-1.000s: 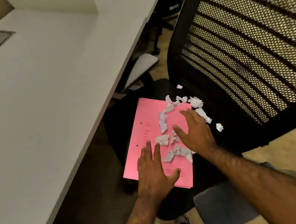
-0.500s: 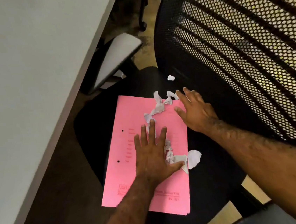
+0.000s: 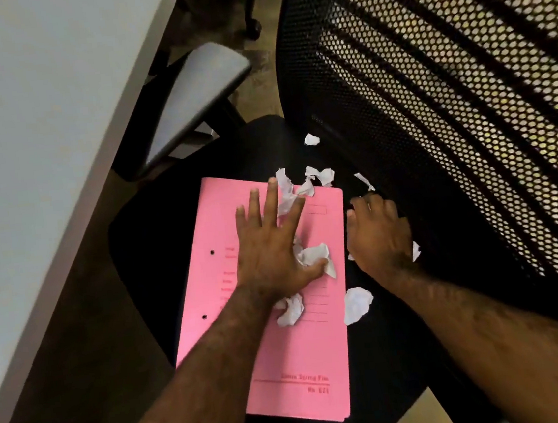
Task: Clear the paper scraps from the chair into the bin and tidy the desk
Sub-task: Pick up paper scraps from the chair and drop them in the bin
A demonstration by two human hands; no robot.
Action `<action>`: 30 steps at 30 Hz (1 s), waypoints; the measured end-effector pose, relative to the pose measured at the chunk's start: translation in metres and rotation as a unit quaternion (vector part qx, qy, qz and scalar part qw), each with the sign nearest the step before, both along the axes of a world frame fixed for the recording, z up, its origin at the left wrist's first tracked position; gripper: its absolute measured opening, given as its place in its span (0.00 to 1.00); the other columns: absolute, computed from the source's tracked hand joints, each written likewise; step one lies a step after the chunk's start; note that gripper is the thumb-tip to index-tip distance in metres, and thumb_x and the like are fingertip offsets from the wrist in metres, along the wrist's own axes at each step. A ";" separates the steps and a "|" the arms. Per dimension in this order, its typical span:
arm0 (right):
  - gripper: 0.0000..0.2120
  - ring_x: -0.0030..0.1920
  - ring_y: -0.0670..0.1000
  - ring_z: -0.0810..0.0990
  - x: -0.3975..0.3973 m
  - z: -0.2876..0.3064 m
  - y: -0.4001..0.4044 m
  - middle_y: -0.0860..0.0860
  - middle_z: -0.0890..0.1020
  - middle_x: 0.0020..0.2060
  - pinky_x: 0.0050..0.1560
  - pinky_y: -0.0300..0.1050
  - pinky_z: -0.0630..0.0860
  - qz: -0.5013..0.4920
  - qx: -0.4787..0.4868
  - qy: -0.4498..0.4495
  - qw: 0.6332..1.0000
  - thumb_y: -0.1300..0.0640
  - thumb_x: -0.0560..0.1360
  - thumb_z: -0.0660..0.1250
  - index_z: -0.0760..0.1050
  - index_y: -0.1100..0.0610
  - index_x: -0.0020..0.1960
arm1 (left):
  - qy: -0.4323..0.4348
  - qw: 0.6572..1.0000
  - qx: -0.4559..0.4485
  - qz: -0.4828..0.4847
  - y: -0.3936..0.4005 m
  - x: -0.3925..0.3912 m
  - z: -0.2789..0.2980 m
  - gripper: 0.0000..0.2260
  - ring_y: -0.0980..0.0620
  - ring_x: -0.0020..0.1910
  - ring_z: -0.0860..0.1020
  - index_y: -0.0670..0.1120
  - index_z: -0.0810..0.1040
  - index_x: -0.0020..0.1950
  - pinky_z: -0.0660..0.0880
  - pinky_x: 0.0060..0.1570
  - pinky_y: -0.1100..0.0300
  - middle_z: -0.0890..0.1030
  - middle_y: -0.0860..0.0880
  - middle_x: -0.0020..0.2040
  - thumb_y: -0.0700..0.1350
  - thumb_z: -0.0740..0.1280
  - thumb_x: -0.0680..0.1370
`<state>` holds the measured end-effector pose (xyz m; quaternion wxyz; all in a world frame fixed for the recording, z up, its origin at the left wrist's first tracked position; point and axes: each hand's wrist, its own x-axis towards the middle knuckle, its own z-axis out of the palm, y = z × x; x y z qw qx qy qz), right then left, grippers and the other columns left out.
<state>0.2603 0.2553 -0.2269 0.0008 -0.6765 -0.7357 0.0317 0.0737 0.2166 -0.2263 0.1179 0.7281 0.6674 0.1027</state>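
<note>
Pink file folder (image 3: 297, 364) sits on the black chair seat (image 3: 143, 246) with white paper scraps (image 3: 314, 254) all over it. My left hand (image 3: 269, 246) lies flat, fingers spread, on some; my right hand (image 3: 378, 232) is curled beside the folder, grip unclear.

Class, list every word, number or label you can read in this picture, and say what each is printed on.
"Spring File": on the pink folder, near its bottom edge; the word before it is too blurred to read.
"No. 621", below it: blurred, an uncertain reading.
Red print by the punch holes and near the left hand: unreadable.
</note>
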 end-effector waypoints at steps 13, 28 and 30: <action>0.37 0.66 0.56 0.71 0.027 0.018 -0.059 0.55 0.73 0.66 0.58 0.56 0.71 0.240 -0.054 0.079 0.966 0.28 0.69 0.57 0.69 0.54 0.66 | 0.027 0.998 -0.014 -0.061 -0.013 -0.005 0.006 0.20 0.40 0.66 0.72 0.44 0.76 0.62 0.66 0.67 0.45 0.74 0.40 0.68 0.50 0.68 0.73; 0.15 0.34 0.53 0.77 0.035 0.001 -0.058 0.52 0.80 0.37 0.26 0.47 0.74 0.414 0.041 -0.007 0.909 0.48 0.77 0.59 0.76 0.55 0.39 | 0.054 0.993 0.100 -0.015 -0.058 -0.028 -0.005 0.14 0.44 0.31 0.71 0.45 0.74 0.35 0.61 0.32 0.56 0.75 0.45 0.33 0.49 0.60 0.78; 0.14 0.31 0.53 0.76 0.034 0.001 -0.054 0.52 0.77 0.32 0.22 0.46 0.72 0.403 0.066 0.012 0.913 0.50 0.76 0.61 0.76 0.56 0.35 | 0.053 0.992 0.116 -0.006 -0.058 -0.027 -0.004 0.17 0.45 0.28 0.71 0.45 0.74 0.30 0.60 0.28 0.58 0.74 0.46 0.29 0.50 0.62 0.78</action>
